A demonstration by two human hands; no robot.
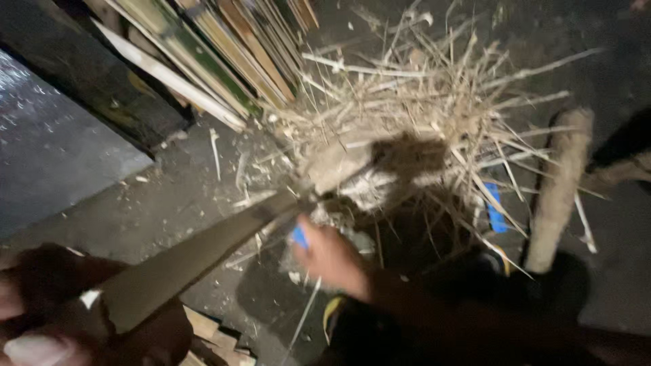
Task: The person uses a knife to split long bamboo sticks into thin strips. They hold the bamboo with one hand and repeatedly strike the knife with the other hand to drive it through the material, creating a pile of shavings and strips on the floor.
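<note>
My left hand [41, 308] is at the bottom left, closed around the handle end of a long flat blade [196, 254]. The blade runs up and to the right, and its tip reaches a pale chunk of wood or bamboo [332, 166] at the edge of a pile of thin dry splinters [434, 115]. My right hand [332, 257], in a dark sleeve, is just below the blade tip. Its fingers are curled on a small blue object [299, 236]. The picture is motion-blurred, so the grip is not sharp.
Flat bamboo or wood slats [217, 47] are stacked at the top left beside a dark beam [88, 81]. A rough round stick [559, 193] lies at the right. Another blue piece [495, 210] shows in the splinters. The dirt floor [176, 190] is strewn with chips.
</note>
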